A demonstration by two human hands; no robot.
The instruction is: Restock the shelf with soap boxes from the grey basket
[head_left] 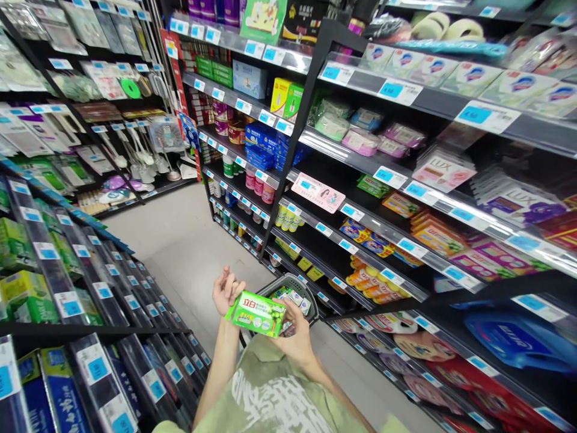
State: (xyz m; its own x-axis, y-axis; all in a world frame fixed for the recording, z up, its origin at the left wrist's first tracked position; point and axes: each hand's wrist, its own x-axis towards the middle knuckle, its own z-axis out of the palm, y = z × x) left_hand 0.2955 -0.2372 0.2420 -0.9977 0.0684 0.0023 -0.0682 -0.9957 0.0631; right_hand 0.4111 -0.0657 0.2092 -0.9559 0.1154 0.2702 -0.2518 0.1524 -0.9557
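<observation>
Black store shelves (296,138) with price tags (484,115) line both sides of a pale grey floor (175,231).

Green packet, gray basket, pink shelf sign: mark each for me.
Green packet (256,314), head view: middle of its front.
Gray basket (298,279), head view: far rim.
Pink shelf sign (318,195), head view: its middle.

Basket (303,284): partly hidden behind green pack (256,314); contents (297,299) too small to identify
Shirt (274,391): cut off by near edge

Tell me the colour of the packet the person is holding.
The packet is mostly bright green; the head view shows it best.
</observation>
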